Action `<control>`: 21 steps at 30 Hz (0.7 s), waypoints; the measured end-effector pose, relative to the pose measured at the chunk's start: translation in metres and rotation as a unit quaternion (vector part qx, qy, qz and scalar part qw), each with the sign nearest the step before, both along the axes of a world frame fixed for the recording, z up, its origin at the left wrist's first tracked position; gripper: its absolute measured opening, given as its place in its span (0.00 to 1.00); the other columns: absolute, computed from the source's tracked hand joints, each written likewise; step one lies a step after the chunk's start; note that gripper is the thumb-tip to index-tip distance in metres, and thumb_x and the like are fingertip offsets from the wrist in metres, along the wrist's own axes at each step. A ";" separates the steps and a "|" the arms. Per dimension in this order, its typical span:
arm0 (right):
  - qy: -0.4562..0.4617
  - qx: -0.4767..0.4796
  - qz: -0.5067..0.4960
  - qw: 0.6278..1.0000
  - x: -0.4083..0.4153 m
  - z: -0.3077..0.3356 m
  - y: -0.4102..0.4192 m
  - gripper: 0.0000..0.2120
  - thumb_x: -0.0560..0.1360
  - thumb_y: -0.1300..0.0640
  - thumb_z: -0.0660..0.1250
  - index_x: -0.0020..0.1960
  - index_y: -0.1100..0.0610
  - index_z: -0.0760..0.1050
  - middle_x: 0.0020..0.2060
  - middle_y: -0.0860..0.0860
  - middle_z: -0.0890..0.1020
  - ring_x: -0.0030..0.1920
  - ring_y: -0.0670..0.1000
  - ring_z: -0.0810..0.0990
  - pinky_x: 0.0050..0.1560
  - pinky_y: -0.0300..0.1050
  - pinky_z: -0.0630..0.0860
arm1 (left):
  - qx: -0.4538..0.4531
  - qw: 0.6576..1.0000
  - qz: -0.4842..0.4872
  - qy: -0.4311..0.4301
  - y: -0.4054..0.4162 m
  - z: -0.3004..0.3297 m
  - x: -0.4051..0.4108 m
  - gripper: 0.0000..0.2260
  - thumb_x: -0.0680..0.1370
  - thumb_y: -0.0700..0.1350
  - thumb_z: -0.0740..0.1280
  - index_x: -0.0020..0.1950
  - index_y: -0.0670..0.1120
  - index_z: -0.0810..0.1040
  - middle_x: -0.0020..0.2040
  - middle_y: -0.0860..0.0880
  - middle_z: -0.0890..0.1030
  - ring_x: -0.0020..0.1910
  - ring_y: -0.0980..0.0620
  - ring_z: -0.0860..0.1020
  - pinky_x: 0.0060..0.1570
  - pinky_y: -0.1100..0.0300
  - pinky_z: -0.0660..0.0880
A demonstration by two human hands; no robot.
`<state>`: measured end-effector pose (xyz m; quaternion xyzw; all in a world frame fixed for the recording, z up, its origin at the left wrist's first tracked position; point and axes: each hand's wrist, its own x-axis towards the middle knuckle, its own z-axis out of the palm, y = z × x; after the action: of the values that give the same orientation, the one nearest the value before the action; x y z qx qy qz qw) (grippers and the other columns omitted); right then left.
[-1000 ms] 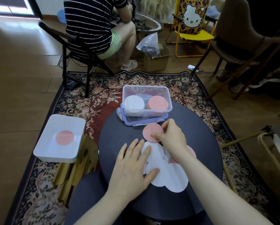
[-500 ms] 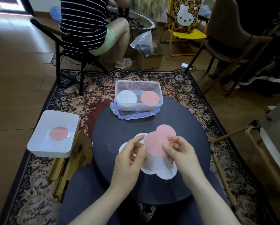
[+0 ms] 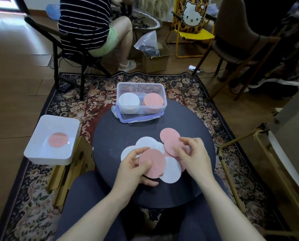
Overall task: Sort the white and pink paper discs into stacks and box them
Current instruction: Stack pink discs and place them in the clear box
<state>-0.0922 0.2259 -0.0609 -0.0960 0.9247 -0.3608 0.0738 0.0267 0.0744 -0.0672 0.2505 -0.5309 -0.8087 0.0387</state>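
On the round dark table [image 3: 121,136] lie loose white discs [image 3: 147,143] and pink discs [image 3: 168,134], overlapping. My left hand [image 3: 133,168] holds a pink disc [image 3: 154,162] between thumb and fingers, just above the pile. Over another pink disc [image 3: 173,147] to the right hovers my right hand [image 3: 192,153], fingers curled and touching its edge. At the table's far side stands a clear plastic box [image 3: 141,97] on its lid, with a white stack [image 3: 129,101] on the left and a pink stack [image 3: 153,101] on the right.
A white tray [image 3: 41,150] with one pink disc [image 3: 58,140] sits on a wooden stool at the left. A seated person in a striped top [image 3: 84,23], a cardboard box [image 3: 155,61], chairs and a patterned rug [image 3: 193,91] surround the table.
The pink disc that both hands held has passed to my left hand and moved down-left. My right hand let go and shifted right onto another pink disc.
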 end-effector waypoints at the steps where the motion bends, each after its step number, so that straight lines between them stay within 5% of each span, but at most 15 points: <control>1: -0.014 0.028 0.009 0.999 -0.005 -0.002 0.001 0.16 0.73 0.47 0.69 0.59 0.47 0.76 0.52 0.45 0.72 0.48 0.46 0.76 0.48 0.46 0.72 | -0.004 1.000 -0.002 -0.001 0.000 -0.001 0.000 0.13 0.78 0.33 0.65 0.60 0.46 0.76 0.49 0.40 0.81 0.38 0.40 0.84 0.32 0.50 0.82; 5: -0.028 0.055 0.027 0.998 -0.010 -0.008 0.000 0.24 0.68 0.44 0.73 0.62 0.49 0.74 0.53 0.45 0.69 0.55 0.49 0.76 0.52 0.51 0.75 | 0.003 1.000 -0.004 0.011 0.001 -0.007 -0.002 0.16 0.77 0.32 0.65 0.62 0.47 0.75 0.51 0.41 0.82 0.45 0.44 0.84 0.37 0.49 0.82; 14: 0.006 -0.048 -0.001 0.999 -0.002 -0.007 -0.003 0.18 0.70 0.57 0.72 0.53 0.49 0.66 0.49 0.43 0.76 0.47 0.50 0.75 0.43 0.47 0.69 | 0.019 0.999 -0.020 0.032 -0.001 -0.010 -0.002 0.20 0.77 0.30 0.65 0.64 0.49 0.76 0.50 0.44 0.83 0.51 0.43 0.83 0.42 0.50 0.82; 18: 0.034 -0.149 -0.037 0.988 -0.001 -0.003 0.004 0.09 0.74 0.64 0.66 0.50 0.52 0.72 0.43 0.45 0.79 0.42 0.48 0.77 0.44 0.43 0.71 | 0.027 0.999 -0.022 0.039 -0.002 -0.011 -0.003 0.20 0.77 0.30 0.64 0.64 0.49 0.75 0.48 0.48 0.84 0.52 0.44 0.83 0.43 0.50 0.82; 21: -0.032 -0.283 -0.072 0.956 0.006 0.002 0.003 0.10 0.76 0.67 0.65 0.45 0.52 0.75 0.36 0.45 0.79 0.34 0.43 0.77 0.36 0.38 0.73 | 0.032 0.998 -0.024 0.041 -0.002 -0.013 -0.003 0.20 0.77 0.29 0.64 0.64 0.49 0.75 0.48 0.48 0.84 0.52 0.43 0.82 0.43 0.50 0.82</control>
<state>-0.0862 0.2292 -0.0585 -0.0349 0.7861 -0.6153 0.0475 0.0237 0.0723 -0.0799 0.2057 -0.5090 -0.8352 0.0327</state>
